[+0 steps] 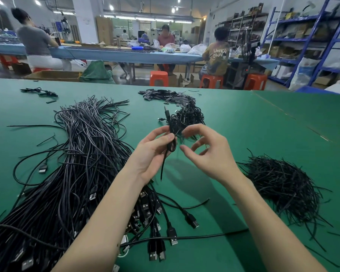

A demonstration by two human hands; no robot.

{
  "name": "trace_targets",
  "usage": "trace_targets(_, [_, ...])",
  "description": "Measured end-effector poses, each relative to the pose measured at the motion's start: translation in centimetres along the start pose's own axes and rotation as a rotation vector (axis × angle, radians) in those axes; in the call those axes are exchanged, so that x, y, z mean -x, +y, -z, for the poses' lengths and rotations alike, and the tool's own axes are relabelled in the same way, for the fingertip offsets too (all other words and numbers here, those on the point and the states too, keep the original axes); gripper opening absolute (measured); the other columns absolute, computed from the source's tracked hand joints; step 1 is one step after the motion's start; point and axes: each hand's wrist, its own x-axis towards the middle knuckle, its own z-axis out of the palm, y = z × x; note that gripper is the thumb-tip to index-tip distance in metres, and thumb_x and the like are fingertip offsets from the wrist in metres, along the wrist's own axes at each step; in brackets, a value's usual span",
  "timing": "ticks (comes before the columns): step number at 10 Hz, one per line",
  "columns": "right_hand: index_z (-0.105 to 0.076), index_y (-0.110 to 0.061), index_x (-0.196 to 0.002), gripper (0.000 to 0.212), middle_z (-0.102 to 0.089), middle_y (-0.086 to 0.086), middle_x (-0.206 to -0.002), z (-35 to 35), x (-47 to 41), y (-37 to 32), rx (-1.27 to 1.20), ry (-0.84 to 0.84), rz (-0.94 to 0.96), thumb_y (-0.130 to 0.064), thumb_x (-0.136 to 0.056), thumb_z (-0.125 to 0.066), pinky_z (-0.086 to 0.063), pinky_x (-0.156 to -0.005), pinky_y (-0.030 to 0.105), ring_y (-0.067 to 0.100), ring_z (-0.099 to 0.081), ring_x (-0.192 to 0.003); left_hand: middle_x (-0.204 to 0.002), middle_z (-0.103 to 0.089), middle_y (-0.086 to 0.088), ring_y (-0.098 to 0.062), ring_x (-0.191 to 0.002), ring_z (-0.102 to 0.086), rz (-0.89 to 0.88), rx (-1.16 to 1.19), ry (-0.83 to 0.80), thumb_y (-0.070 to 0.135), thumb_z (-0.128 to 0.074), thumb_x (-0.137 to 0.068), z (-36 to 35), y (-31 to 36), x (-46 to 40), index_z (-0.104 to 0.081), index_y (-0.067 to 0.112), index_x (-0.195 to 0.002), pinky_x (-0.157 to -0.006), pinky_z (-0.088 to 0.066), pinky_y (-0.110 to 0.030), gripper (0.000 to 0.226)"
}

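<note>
The person's left hand (153, 152) pinches a small coiled cable (173, 124) above the green table (263, 124), tail dangling. The right hand (206, 152) curls close beside it, can't tell if it's gripping anything. The cable looks light and floppy, so it's probably best pinched mid-coil. Busy workshop behind.

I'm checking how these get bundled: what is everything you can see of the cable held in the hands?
The cable is thin and black, rubbery-looking, wound into a small coil held upright above the green table. A USB plug sticks up from its top and a smaller connector points left. A black strand hangs below it past the left palm. The left hand pinches the coil between thumb and fingers; the right hand curls beside it, contact unclear.
</note>
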Motion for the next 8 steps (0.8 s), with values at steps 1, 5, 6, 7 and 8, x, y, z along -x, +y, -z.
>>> trace_targets(1, [-0.068,-0.034,-0.107,0.02,-0.065,-0.022,-0.109,0.3,0.3,1.0,0.268,0.033,0.288,-0.029,-0.088,-0.075,-0.053,-0.061,0.026,0.006,-0.064,-0.069,-0.089,-0.074,-0.008,-0.015,-0.072,-0.069,0.021,-0.027,-0.008,0.0,-0.071,-0.071,-0.2,-0.3,0.1,-0.067,0.01,-0.103,-0.066,-0.056,-0.022,0.034])
trace_targets(5, [-0.074,-0.016,-0.081,0.007,-0.07,-0.004,-0.076,-1.8,0.1,-1.8,-1.384,-0.169,-1.055,-0.018,-0.074,-0.076,-0.027,-0.033,0.009,0.001,-0.039,-0.037,-0.083,-0.071,0.001,-0.01,-0.08,-0.068,-0.127,-0.083,-0.008,0.002,-0.073,-0.069,-0.3,-1.0,-0.1,-0.07,0.011,-0.098,-0.075,-0.054,-0.019,0.031])
trace_targets(6, [-0.075,-0.024,-0.093,0.01,-0.073,-0.006,-0.09,-1.0,0.2,-1.5,-0.603,-0.026,-0.537,-0.021,-0.084,-0.08,-0.038,-0.045,0.015,0.006,-0.051,-0.046,-0.085,-0.07,-0.002,-0.013,-0.079,-0.067,-0.085,-0.07,0.003,0.003,-0.073,-0.07,0.0,-0.8,-0.2,-0.07,0.013,-0.098,-0.075,-0.055,-0.02,0.03])
trace_targets(7, [-0.067,-0.036,-0.106,0.029,-0.069,-0.018,-0.097,0.3,0.4,-0.3,0.083,0.073,0.056,-0.023,-0.083,-0.079,-0.047,-0.058,0.02,0.006,-0.061,-0.056,-0.085,-0.071,-0.004,-0.015,-0.077,-0.065,-0.025,-0.062,0.019,0.004,-0.072,-0.07,-0.1,-0.9,-0.1,-0.069,0.014,-0.099,-0.071,-0.055,-0.02,0.031])
trace_targets(8, [-0.068,-0.037,-0.101,0.021,-0.067,-0.022,-0.101,0.8,0.8,0.2,0.368,0.099,0.282,-0.028,-0.084,-0.077,-0.052,-0.061,0.029,0.004,-0.061,-0.061,-0.085,-0.072,-0.004,-0.015,-0.076,-0.066,0.001,-0.057,0.006,0.005,-0.073,-0.069,-0.2,-1.0,0.0,-0.069,0.014,-0.098,-0.07,-0.055,-0.02,0.031])
